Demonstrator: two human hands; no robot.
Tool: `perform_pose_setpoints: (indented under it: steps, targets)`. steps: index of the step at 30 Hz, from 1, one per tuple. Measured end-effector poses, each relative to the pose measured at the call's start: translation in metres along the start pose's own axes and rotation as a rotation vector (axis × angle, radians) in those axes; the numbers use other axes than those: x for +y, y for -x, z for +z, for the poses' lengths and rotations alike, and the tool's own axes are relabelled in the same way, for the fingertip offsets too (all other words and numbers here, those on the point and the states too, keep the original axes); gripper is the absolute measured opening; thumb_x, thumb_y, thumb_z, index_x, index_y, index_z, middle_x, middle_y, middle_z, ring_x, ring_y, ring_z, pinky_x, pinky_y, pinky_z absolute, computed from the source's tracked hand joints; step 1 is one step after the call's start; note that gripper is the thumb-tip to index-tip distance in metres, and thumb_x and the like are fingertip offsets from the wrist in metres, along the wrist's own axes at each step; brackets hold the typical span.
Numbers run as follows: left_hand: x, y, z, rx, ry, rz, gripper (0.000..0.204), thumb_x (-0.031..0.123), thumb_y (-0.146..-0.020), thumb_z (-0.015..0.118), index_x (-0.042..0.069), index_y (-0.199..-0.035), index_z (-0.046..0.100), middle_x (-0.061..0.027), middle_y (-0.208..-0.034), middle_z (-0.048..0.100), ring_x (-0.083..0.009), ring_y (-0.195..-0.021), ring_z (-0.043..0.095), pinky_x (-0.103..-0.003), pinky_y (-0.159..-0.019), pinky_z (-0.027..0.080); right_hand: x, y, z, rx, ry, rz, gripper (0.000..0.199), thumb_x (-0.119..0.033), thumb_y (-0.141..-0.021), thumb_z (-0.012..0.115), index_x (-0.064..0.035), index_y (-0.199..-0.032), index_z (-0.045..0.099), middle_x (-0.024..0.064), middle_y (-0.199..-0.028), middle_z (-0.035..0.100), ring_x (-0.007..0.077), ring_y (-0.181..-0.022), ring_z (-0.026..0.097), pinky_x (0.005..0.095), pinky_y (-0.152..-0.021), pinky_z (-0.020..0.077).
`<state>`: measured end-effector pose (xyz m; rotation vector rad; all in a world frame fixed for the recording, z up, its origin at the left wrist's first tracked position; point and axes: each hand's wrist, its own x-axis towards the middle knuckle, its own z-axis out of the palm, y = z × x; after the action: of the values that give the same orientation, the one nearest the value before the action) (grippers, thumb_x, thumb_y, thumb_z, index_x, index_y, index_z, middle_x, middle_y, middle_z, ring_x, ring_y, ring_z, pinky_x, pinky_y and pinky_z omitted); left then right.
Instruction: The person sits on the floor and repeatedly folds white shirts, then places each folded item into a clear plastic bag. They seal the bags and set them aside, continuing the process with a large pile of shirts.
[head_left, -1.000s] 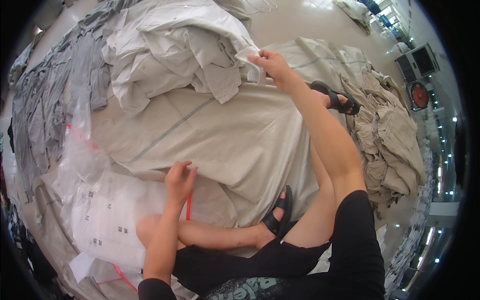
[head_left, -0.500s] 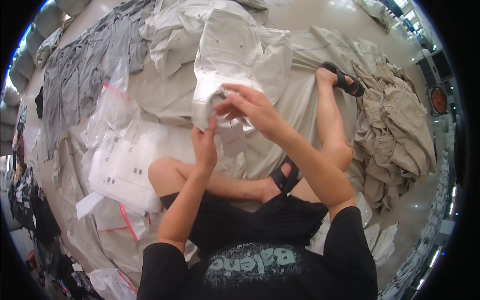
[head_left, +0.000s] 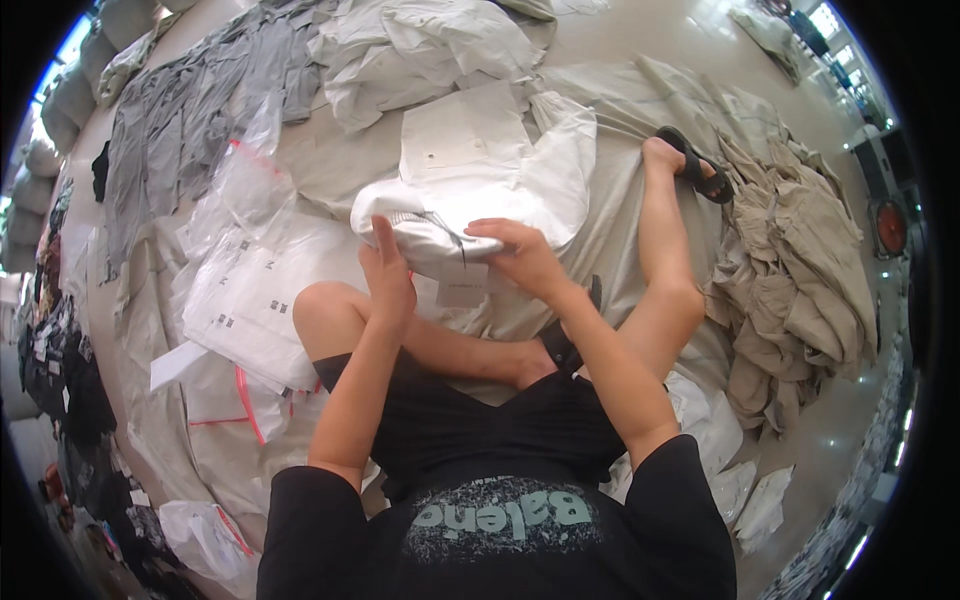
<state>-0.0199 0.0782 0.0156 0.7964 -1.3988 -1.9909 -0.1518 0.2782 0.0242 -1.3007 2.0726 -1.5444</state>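
A pair of white trousers (head_left: pixel 500 190) lies partly folded in front of me, a flat pocket with small studs showing on its far part. My left hand (head_left: pixel 388 278) grips the near left end beside the gathered waistband, thumb on top and fingers beneath. At the near right edge, my right hand (head_left: pixel 524 258) holds the fabric, its fingers laid over the top. A dark cord crosses the waistband between my hands. Below it hangs a pale hang tag (head_left: pixel 462 288), partly under the cloth.
Clear plastic bags (head_left: pixel 250 300) with white contents lie at my left. Beyond are grey garments (head_left: pixel 215 110) and white garments (head_left: pixel 430 50); a beige garment pile (head_left: pixel 790 270) is at right. My crossed legs flank the work, over a pale sheet (head_left: pixel 610 150). A fan (head_left: pixel 888 228) stands far right.
The trousers' raised end has come down and widened between my hands. My left hand moved slightly left; my right hand moved down and right, away from the cord and tag.
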Motion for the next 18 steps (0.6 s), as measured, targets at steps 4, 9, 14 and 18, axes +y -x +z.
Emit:
perform_pose_setpoints:
  steps: [4,9,14,18]
  targets:
    - [0.023,-0.03,-0.005,0.033,-0.264,0.479,0.077,0.069,-0.103,0.066,-0.007,-0.117,0.064,-0.005,-0.1,0.068,-0.0144,-0.091,0.06,-0.032,-0.082,0.051,-0.045,-0.052,-0.037,-0.031,-0.067,0.024,0.027,-0.001,-0.096,0.078,-0.0054,-0.123,0.079,0.0075,-0.111,0.081,0.0157,-0.103,0.073,0.0309,-0.088,0.0565]
    - [0.138,-0.033,0.01,-0.398,-0.735,0.756,0.062,0.025,-0.079,0.1,0.003,-0.13,0.073,-0.0134,-0.111,0.081,-0.0181,-0.101,0.075,-0.039,-0.09,0.06,-0.084,-0.126,-0.109,-0.028,0.059,-0.001,0.022,-0.012,-0.104,0.075,-0.0043,-0.124,0.078,0.0018,-0.104,0.079,0.0065,-0.099,0.066,0.0285,-0.088,0.0553]
    - [0.261,-0.066,0.035,-0.358,-0.991,0.559,0.039,0.028,-0.093,0.088,0.001,-0.12,0.079,-0.0089,-0.099,0.082,-0.0098,-0.089,0.074,-0.031,-0.082,0.059,-0.149,-0.187,-0.184,-0.058,0.162,-0.024,0.024,-0.02,-0.104,0.077,-0.0076,-0.125,0.08,0.0001,-0.099,0.081,0.0061,-0.091,0.071,0.028,-0.083,0.0601]
    - [0.31,-0.086,0.036,-0.32,-0.632,0.609,0.035,0.036,-0.103,0.078,0.002,-0.111,0.079,-0.0001,-0.083,0.076,-0.0041,-0.077,0.067,-0.026,-0.072,0.054,-0.202,-0.203,-0.209,0.062,-0.057,0.002,0.035,-0.033,-0.097,0.084,-0.0044,-0.119,0.081,0.004,-0.097,0.081,0.011,-0.097,0.073,0.0317,-0.088,0.0599]
